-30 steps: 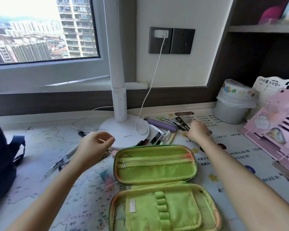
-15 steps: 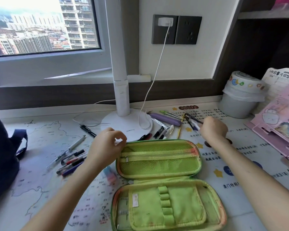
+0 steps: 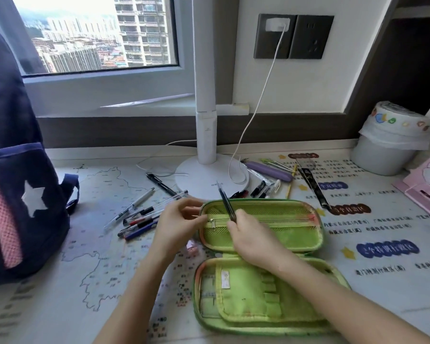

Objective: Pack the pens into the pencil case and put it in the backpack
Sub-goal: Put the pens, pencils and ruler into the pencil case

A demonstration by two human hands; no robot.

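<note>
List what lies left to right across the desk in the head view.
Backpack → loose pens → left hand → right hand holding a pen over the pencil case → bin

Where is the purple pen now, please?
In the head view, the purple pen lies on the desk right of the lamp base, behind the open pencil case.

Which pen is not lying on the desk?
The dark pen pinched in the right hand, pointing up over the green pencil case. All the other pens lie flat on the desk, left of the case or by the lamp base.
</note>
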